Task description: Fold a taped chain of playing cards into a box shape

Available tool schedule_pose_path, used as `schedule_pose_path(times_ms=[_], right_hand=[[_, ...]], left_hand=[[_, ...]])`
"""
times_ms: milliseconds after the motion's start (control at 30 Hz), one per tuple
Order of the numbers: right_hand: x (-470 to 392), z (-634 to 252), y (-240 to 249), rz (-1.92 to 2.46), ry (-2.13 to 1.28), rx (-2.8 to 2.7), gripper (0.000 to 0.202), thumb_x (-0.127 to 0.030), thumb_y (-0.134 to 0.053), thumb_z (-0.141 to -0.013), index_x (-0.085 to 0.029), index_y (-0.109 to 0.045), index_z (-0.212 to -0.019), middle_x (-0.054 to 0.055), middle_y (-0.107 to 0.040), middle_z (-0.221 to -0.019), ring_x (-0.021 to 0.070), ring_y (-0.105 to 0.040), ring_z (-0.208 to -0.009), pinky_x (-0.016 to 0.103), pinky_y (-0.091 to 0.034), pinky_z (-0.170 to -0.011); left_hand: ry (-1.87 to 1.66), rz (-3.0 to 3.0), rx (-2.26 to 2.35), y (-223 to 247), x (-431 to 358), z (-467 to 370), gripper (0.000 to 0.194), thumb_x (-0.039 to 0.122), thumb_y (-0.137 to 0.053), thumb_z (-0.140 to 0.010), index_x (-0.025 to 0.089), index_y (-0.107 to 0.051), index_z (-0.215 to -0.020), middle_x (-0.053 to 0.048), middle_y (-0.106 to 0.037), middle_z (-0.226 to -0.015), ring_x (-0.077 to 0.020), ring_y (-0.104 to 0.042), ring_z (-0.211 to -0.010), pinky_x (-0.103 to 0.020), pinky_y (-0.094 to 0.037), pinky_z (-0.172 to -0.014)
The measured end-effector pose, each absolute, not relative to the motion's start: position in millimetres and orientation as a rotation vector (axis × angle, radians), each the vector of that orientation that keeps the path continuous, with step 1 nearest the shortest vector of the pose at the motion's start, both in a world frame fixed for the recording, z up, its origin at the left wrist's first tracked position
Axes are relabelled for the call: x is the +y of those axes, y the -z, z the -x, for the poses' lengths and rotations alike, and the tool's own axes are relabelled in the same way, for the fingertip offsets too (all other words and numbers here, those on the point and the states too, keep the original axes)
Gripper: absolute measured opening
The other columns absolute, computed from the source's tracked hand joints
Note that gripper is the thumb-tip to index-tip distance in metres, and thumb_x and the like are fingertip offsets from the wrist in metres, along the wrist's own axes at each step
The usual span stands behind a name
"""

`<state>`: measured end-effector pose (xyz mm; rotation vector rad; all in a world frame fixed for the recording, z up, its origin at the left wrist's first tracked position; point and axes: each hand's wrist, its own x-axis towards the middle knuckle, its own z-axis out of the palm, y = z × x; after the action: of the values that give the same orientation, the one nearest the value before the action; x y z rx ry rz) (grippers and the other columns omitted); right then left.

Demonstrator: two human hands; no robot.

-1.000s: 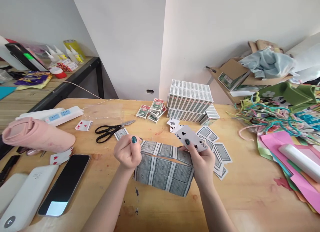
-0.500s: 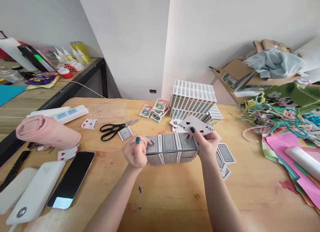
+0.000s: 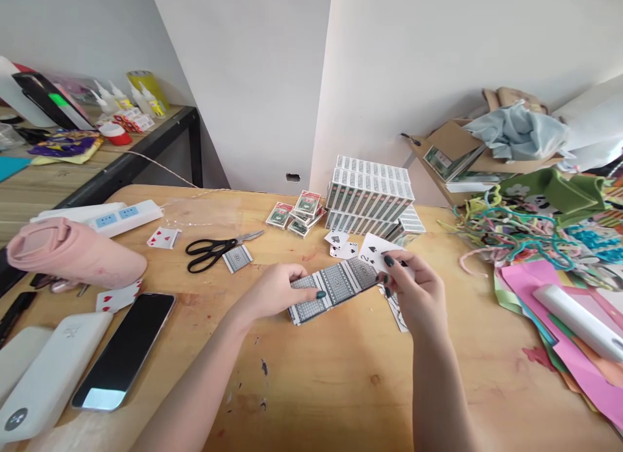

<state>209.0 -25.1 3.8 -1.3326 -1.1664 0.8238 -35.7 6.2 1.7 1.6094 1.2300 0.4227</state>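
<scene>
A long block covered in grey-backed playing cards hangs tilted over the table, its right end higher. My left hand is closed on its left end, thumb lying across the top. In my right hand a white playing card, a two of spades, is pinched between thumb and fingers by the block's right end. Whether those fingers also touch the block I cannot tell. Behind lie loose face-up cards. More grey-backed cards lie partly hidden beneath my right hand.
Stacked card boxes stand at the back, with several loose card packs beside them. Black scissors rest left of centre. At left are a phone, white power bank and pink roll; yarn and coloured paper lie right.
The block has turned from level to slanted and now shows less of its front side. My left hand has shifted from a raised-thumb grip to thumb across the top. The held card has tilted.
</scene>
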Motion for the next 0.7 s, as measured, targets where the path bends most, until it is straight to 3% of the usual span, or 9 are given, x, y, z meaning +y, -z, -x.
schedule_pose_path(times_ms=[133, 200, 300, 400, 467, 533, 600, 700], right_hand=[[-39.4, -210.2, -9.1, 1.136, -1.195, -1.144, 0.046, -0.03, -0.076, -0.071, -0.022, -0.057, -0.112, 0.008, -0.07, -0.099, 0.0221, -0.069, -0.086, 0.036, -0.055, -0.077], [-45.5, -209.8, -10.2, 1.144, -1.219, -1.159, 0.042, -0.032, -0.075, -0.073, -0.021, -0.057, -0.11, 0.009, -0.071, -0.102, 0.0237, -0.068, -0.093, 0.036, -0.054, -0.081], [-52.7, -204.5, -9.8, 1.26, -1.116, -1.228, 0.021, -0.037, -0.068, -0.079, -0.02, -0.058, -0.089, 0.004, -0.07, -0.075, 0.0195, -0.067, -0.073, 0.029, -0.053, -0.063], [-59.6, -190.0, -12.1, 1.345, -1.037, -1.273, 0.019, -0.033, -0.065, -0.082, -0.021, -0.051, -0.077, -0.002, -0.059, -0.059, 0.0128, -0.056, -0.052, 0.023, -0.046, -0.048], [-65.7, -177.2, -16.7, 1.396, -1.02, -1.244, 0.015, -0.028, -0.059, -0.084, -0.023, -0.052, -0.097, -0.003, -0.057, -0.065, 0.0122, -0.054, -0.052, 0.024, -0.047, -0.047], [-73.2, -166.0, -22.3, 1.425, -1.042, -1.288, 0.033, -0.024, -0.054, -0.086, -0.025, -0.048, -0.119, 0.0, -0.058, -0.076, 0.0139, -0.057, -0.056, 0.027, -0.051, -0.049], [-81.0, -158.3, -26.2, 1.418, -1.03, -1.32, 0.053, -0.021, -0.05, -0.086, -0.027, -0.034, -0.136, 0.001, -0.058, -0.08, 0.0157, -0.058, -0.059, 0.03, -0.054, -0.052], [-89.9, -152.0, -26.1, 1.403, -0.997, -1.339, 0.066, -0.019, -0.045, -0.088, -0.026, -0.015, -0.146, 0.0, -0.058, -0.073, 0.017, -0.057, -0.056, 0.034, -0.055, -0.053]], left_hand=[[-0.514, -1.373, 1.217, -0.2, -11.0, 32.8, 0.025, 0.04, -0.064, -0.073, 0.017, -0.053, -0.071, 0.005, -0.052, -0.061, -0.0102, -0.046, -0.055, -0.02, -0.031, -0.049], [-0.628, -1.226, 1.219, 2.8, -23.4, 31.5, 0.024, 0.039, -0.064, -0.074, 0.017, -0.053, -0.074, 0.004, -0.053, -0.064, -0.0104, -0.049, -0.058, -0.02, -0.035, -0.051], [-0.779, -0.947, 1.137, 3.5, -37.7, 30.4, 0.026, 0.035, -0.066, -0.073, 0.017, -0.056, -0.089, -0.001, -0.064, -0.081, -0.015, -0.059, -0.075, -0.025, -0.047, -0.067], [-0.789, -0.751, 1.084, -0.6, -41.9, 29.1, 0.033, 0.029, -0.068, -0.071, 0.017, -0.058, -0.1, -0.005, -0.069, -0.093, -0.0193, -0.064, -0.082, -0.032, -0.05, -0.077], [-0.733, -0.704, 1.113, -3.4, -40.7, 27.4, 0.031, 0.027, -0.067, -0.07, 0.016, -0.061, -0.098, -0.006, -0.071, -0.092, -0.0209, -0.066, -0.081, -0.034, -0.051, -0.075], [-0.703, -0.685, 1.136, -4.5, -38.9, 25.2, 0.028, 0.026, -0.069, -0.07, 0.015, -0.063, -0.095, -0.007, -0.072, -0.091, -0.0219, -0.067, -0.08, -0.034, -0.052, -0.074], [-0.709, -0.665, 1.131, -3.7, -38.3, 23.4, 0.029, 0.028, -0.071, -0.068, 0.014, -0.065, -0.093, -0.008, -0.073, -0.091, -0.0221, -0.067, -0.08, -0.033, -0.052, -0.073], [-0.73, -0.62, 1.098, -0.3, -39.3, 22.8, 0.031, 0.03, -0.075, -0.065, 0.013, -0.066, -0.089, -0.008, -0.074, -0.09, -0.0216, -0.068, -0.076, -0.032, -0.053, -0.071]])
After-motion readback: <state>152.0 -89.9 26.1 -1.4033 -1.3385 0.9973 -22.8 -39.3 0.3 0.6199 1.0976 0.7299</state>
